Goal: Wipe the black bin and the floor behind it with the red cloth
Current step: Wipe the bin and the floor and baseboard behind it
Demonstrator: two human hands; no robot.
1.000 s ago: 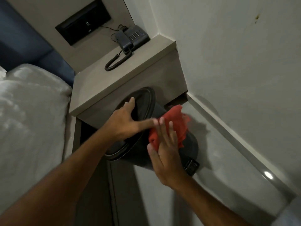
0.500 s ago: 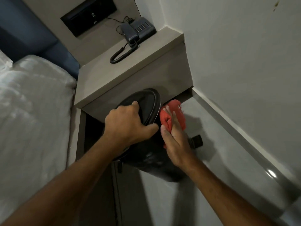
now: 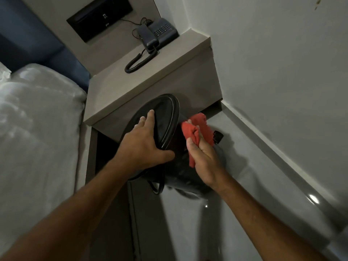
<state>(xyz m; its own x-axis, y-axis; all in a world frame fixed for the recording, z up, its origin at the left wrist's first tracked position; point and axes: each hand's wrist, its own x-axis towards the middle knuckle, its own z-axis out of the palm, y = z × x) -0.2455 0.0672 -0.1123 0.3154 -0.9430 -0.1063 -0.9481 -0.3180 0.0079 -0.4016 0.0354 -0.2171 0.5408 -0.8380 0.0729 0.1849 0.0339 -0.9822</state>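
Steadying the tilted black bin [image 3: 165,119], my left hand [image 3: 143,146] clamps its rim; my right hand [image 3: 205,157] grips the bunched red cloth [image 3: 194,129]; I'd press it flatter, sweeping down

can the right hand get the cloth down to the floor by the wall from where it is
Probably yes. The right hand holds the red cloth against the black bin, which the left hand holds tilted; the floor beside it lies bare, with nothing between.

A hotel-style bedroom: white bed [image 3: 33,129] at left, corded phone [image 3: 160,32] on a grey bedside unit [image 3: 150,78], far corner.
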